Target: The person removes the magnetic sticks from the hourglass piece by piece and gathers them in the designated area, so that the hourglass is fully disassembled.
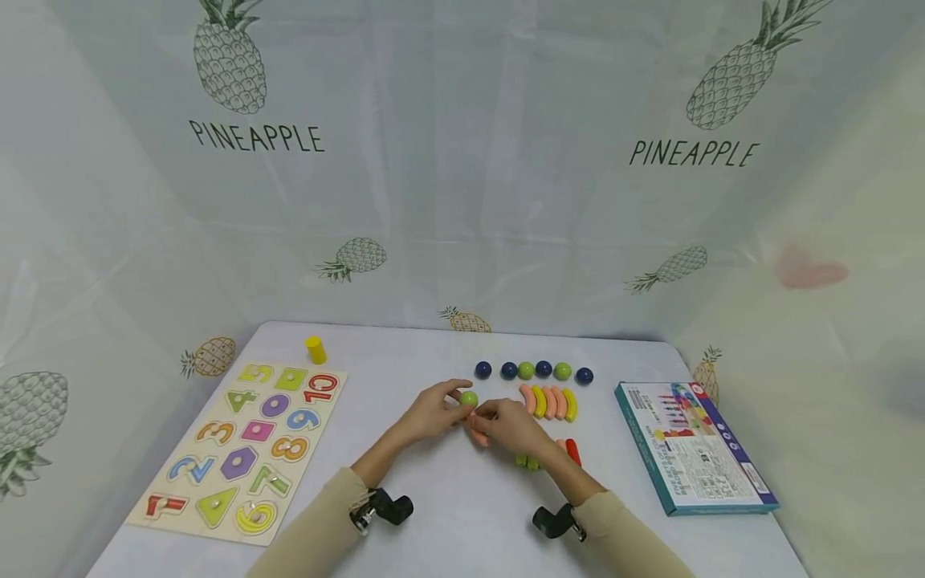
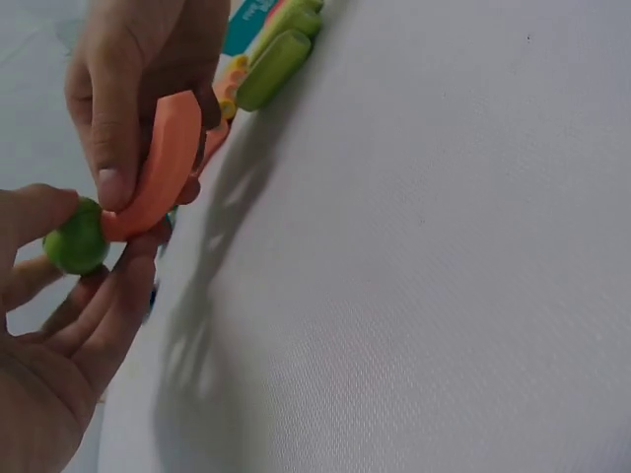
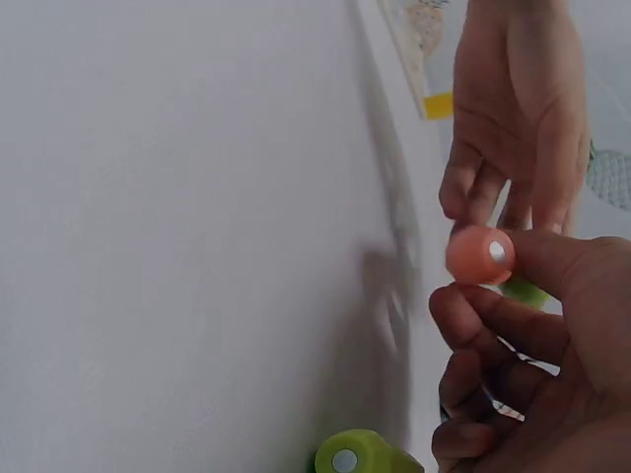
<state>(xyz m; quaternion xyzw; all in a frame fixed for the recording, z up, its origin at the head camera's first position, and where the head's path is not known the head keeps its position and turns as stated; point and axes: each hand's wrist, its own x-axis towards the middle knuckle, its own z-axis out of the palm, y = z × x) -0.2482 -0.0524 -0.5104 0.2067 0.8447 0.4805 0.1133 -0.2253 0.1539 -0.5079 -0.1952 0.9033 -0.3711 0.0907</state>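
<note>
Over the middle of the table my left hand (image 1: 433,411) pinches a green ball (image 2: 76,238) between thumb and fingers. My right hand (image 1: 515,427) grips a curved salmon-orange stick (image 2: 163,168), one end of it meeting the ball in the left wrist view. A round silvery disc shows on the other end of the curved stick (image 3: 480,254) in the right wrist view. Below the right forearm, partly covered by it, lie short green sticks (image 1: 526,461) and a red stick (image 1: 573,451).
Dark blue and green balls (image 1: 543,368) form a row at the back, with curved orange and yellow sticks (image 1: 551,402) in front. On the left lies a number and shape puzzle board (image 1: 242,449), a yellow cylinder (image 1: 315,350) behind it. A flat box (image 1: 695,449) lies at right.
</note>
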